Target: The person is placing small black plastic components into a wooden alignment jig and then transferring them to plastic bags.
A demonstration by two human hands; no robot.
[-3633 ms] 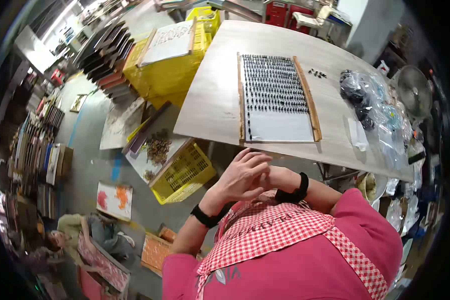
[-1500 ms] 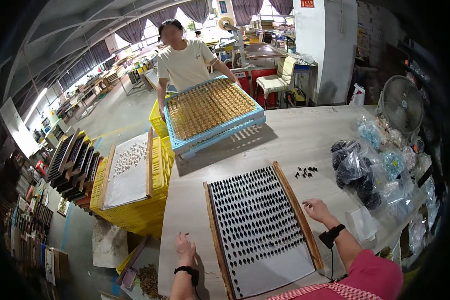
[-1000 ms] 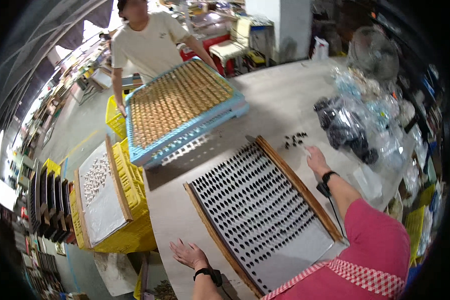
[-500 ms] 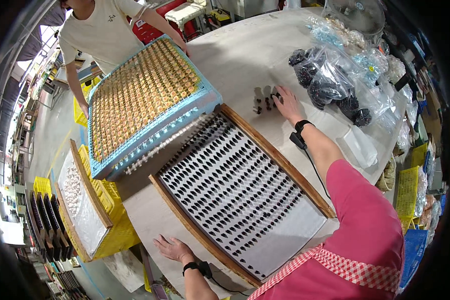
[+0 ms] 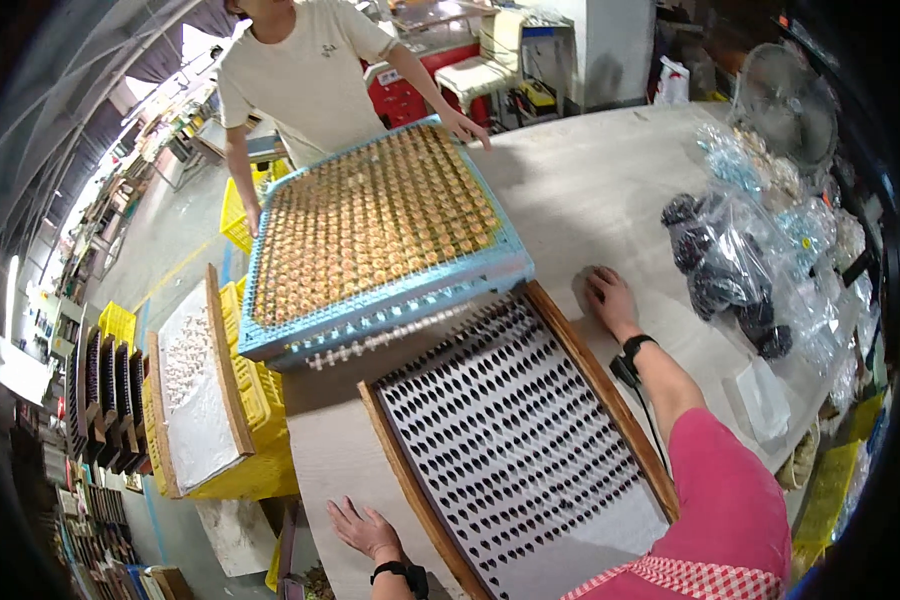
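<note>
Right hand (image 5: pixel 613 303) shifted over loose black pieces, hiding them; grip unclear; left hand (image 5: pixel 366 530) splayed.

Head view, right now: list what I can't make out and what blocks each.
All in the head view:
Under the right hand: anything there is hidden by the hand itself.
Near end of the board: covered by the apron, cut off by the lower edge.
Black pieces: too small to identify.
Co-worker: head partly cut off by the top edge.
Plastic bags: contents obscured by shiny folds.
</note>
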